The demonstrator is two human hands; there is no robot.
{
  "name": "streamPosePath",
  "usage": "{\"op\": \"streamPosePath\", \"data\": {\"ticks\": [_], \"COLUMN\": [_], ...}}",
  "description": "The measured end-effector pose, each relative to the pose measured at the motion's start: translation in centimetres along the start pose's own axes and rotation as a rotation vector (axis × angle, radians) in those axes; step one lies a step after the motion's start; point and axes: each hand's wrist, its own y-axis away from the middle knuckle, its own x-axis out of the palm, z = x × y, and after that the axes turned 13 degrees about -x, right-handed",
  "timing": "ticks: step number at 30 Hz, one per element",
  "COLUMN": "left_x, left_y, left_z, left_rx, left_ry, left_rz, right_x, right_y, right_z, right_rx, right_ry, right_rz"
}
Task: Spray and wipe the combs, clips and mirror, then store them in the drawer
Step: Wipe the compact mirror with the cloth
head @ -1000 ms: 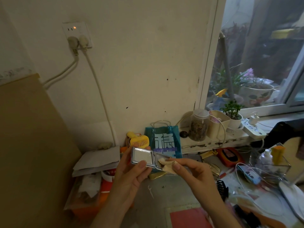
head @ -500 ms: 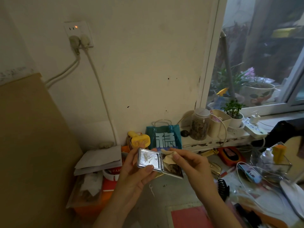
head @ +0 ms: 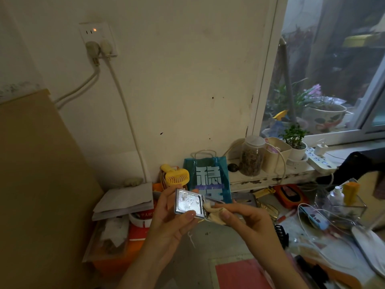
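**A:** What are you holding?

**B:** Your left hand (head: 170,217) holds a small hinged compact mirror (head: 188,204) open above the cluttered desk (head: 208,234). The thumb presses the lower edge of the left panel and the fingers close around its back. That panel faces you and looks streaked and wet.

**A:** And your right hand?

**B:** Your right hand (head: 248,220) pinches a small cream cloth (head: 214,213) between thumb and fingertips, pressed against the mirror's right panel by the hinge. That panel tilts away, so its surface is hard to read.

**A:** Which step is this?

**B:** Wiping the mirror, it seems. The left panel likely needs a pass next, with the frame held steady so the hinge doesn't fold shut.

**A:** The other items?

**B:** A black claw clip (head: 281,234) lies on the desk to your right. No comb is clearly visible, and the drawer is out of view.
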Motion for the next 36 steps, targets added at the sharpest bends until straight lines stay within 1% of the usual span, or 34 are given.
{"op": "streamPosePath", "data": {"ticks": [1, 3, 4, 6, 8, 11, 17, 20, 25, 27, 29, 31, 34, 36], "left_x": [-0.1, -0.2, -0.2, -0.2, -0.2, 0.0, 0.0, -0.1, -0.5, -0.6, -0.6, -0.6, -0.3, 0.1], "left_y": [0.0, -0.1, -0.2, -0.1, 0.0, 0.2, 0.5, 0.4, 0.3, 0.2, 0.2, 0.3, 0.5, 0.6], "left_z": [0.1, 0.2, 0.2, 0.3, 0.3, 0.2, -0.1, 0.0, 0.2, 0.2, 0.2, 0.2, 0.2, 0.1], "left_rx": [-0.003, -0.011, -0.015, -0.018, -0.02, -0.011, 0.025, 0.021, 0.008, 0.008, 0.002, -0.014, -0.014, -0.013], "left_ry": [0.003, 0.002, 0.0, -0.003, -0.008, -0.018, -0.05, -0.038, -0.026, -0.047, -0.059, -0.049, -0.085, -0.111], "left_rz": [-0.001, 0.002, 0.004, 0.001, 0.001, -0.002, -0.035, -0.058, -0.032, -0.015, 0.004, 0.017, 0.046, 0.082], "right_x": [-0.1, -0.1, -0.1, 0.0, 0.1, 0.5, 1.0, 1.0, 0.2, -0.1, -0.1, 0.0, 0.7, 1.4], "right_y": [0.0, -0.2, -0.5, -1.0, -1.3, -1.2, -0.6, -0.1, 0.5, 0.3, -0.2, -0.9, -1.8, -2.1], "right_z": [0.1, 0.3, 0.3, 0.1, 0.1, -0.3, 0.0, 0.0, 0.0, 0.2, 0.8, 1.0, 0.6, 0.1], "right_rx": [-0.008, -0.017, -0.03, -0.054, -0.062, -0.018, -0.034, -0.045, -0.03, -0.024, -0.023, -0.043, -0.05, -0.028], "right_ry": [-0.015, -0.071, -0.071, -0.02, 0.006, 0.011, 0.013, 0.052, 0.029, 0.01, -0.041, -0.061, -0.032, 0.005], "right_rz": [-0.016, -0.108, -0.157, -0.186, -0.172, -0.127, -0.023, 0.012, 0.051, 0.027, -0.068, -0.118, -0.112, -0.074]}}
